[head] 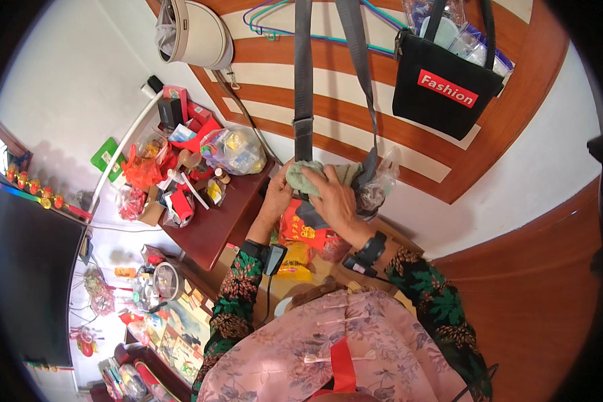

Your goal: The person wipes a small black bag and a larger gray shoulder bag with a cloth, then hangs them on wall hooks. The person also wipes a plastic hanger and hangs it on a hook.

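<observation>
A bunched pale green cloth (304, 177) is between my two hands, in front of a hanging grey strap (304, 90). My left hand (279, 195) grips the cloth's left side, its fingers partly hidden behind it. Across the front of the cloth lies my right hand (337, 200), thumb and fingers pressed into it. The strap runs up in two bands past the top of the view. Grey fabric (311, 215) hangs below the cloth, and a clear plastic bag (377, 193) is just right of my right hand.
A black tote bag (442, 95) and plastic hangers (321, 37) hang on the wood-striped panel. To the left, a dark red table (206, 236) carries bags and boxes. Red (301, 226) and yellow packets (295, 259) lie below my hands. A cream bin (203, 35) is at upper left.
</observation>
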{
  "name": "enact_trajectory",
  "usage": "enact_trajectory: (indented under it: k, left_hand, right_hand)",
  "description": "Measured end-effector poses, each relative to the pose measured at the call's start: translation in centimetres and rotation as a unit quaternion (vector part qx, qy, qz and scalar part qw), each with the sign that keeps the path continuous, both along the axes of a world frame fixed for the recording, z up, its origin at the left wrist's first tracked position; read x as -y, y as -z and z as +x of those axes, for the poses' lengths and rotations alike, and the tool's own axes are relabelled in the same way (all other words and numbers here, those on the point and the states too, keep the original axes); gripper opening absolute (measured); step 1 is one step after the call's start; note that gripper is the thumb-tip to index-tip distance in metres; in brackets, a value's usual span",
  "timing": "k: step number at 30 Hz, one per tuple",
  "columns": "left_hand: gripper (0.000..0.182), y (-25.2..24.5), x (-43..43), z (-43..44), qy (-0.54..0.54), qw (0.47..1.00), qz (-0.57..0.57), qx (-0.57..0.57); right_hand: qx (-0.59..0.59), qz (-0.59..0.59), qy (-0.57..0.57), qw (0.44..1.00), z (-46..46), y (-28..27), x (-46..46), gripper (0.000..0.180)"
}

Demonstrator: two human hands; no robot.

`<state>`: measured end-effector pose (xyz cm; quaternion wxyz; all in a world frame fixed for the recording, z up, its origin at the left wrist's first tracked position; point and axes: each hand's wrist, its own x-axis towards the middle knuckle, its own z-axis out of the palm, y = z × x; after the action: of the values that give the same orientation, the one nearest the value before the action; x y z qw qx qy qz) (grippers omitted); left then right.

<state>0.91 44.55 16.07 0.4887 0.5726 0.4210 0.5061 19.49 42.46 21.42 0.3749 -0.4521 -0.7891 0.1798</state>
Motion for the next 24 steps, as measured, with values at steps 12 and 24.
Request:
enact_trajectory:
  k: [12,24]
  left_hand:
    - [0.024,-0.5,0.7,1.5,-0.036,0.997,-0.055,0.047]
    - [0.024,-1.0,0.7,2.9,-0.070,0.996,-0.044,-0.023]
  right_hand:
    - [-0.031,-0.015,0.067,0.997,0.4,2.0,-0.3,0.057]
    - [0.138,0.047,0.042,0.989,0.9,5.8,-0.7,0.035]
